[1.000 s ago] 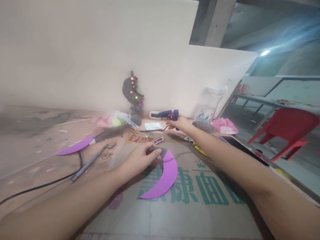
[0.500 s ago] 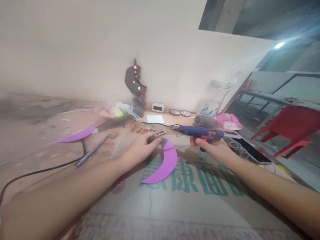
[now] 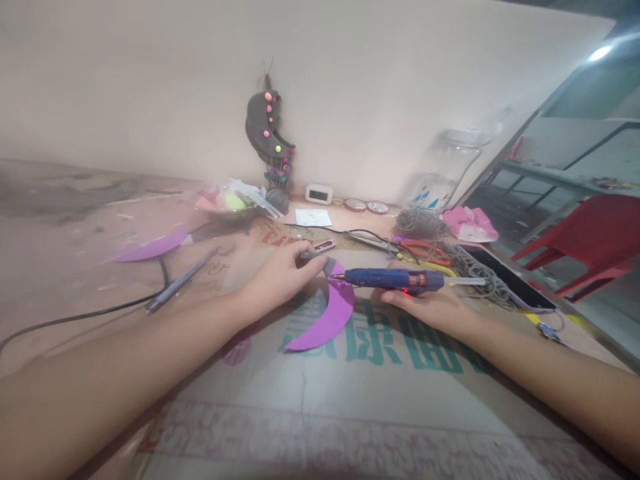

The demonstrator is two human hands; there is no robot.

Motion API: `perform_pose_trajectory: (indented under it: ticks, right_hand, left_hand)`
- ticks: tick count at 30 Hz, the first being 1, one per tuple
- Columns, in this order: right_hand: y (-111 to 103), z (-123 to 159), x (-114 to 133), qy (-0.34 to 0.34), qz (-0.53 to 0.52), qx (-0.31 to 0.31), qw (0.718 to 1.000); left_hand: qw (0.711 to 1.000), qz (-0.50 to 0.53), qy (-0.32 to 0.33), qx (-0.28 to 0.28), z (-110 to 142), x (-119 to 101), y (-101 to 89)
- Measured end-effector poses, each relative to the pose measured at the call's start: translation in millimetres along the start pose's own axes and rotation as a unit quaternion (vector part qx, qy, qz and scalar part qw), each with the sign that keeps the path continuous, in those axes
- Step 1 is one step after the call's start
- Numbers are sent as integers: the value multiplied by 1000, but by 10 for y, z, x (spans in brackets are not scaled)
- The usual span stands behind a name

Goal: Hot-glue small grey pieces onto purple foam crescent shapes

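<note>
A purple crescent (image 3: 326, 321) lies on the printed cardboard (image 3: 250, 427), its upper tip wrapped in grey yarn. My left hand (image 3: 290, 270) pinches that wrapped tip between thumb and fingers. In my right hand (image 3: 425, 303) is a blue glue gun (image 3: 387, 279), held level with a red light glowing and a clear glue stick (image 3: 465, 282) poking out of its back. The nozzle points left, at the crescent just below the grey wrapping; whether it touches the surface I cannot tell.
Behind stand a small white clock (image 3: 319, 194), a bowl (image 3: 227, 212) of yarn and a clear jar (image 3: 443, 170). Scissors (image 3: 425, 252), loose grey yarn and a phone (image 3: 505, 277) lie right. A decorated grey crescent (image 3: 263, 127) hangs on the wall. Another purple piece (image 3: 153, 245) and a pen (image 3: 183, 280) lie left.
My right hand has brought the glue gun from the back of the table toward me and then left, its nozzle now at the crescent. My left hand has kept its hold.
</note>
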State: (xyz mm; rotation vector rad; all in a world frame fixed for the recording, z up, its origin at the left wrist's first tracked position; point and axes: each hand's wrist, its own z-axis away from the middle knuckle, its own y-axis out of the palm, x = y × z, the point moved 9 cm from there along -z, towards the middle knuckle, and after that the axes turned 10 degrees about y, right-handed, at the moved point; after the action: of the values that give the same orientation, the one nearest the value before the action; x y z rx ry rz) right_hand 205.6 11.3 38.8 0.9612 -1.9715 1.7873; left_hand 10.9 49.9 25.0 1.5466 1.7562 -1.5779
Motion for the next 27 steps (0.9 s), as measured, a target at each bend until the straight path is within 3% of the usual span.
perform_pose_trajectory:
  ticks: [27]
  right_hand:
    - [84,-20,-43,59,-1,23,998]
  left_hand:
    - [1000,23,4,-6,-11,14,2]
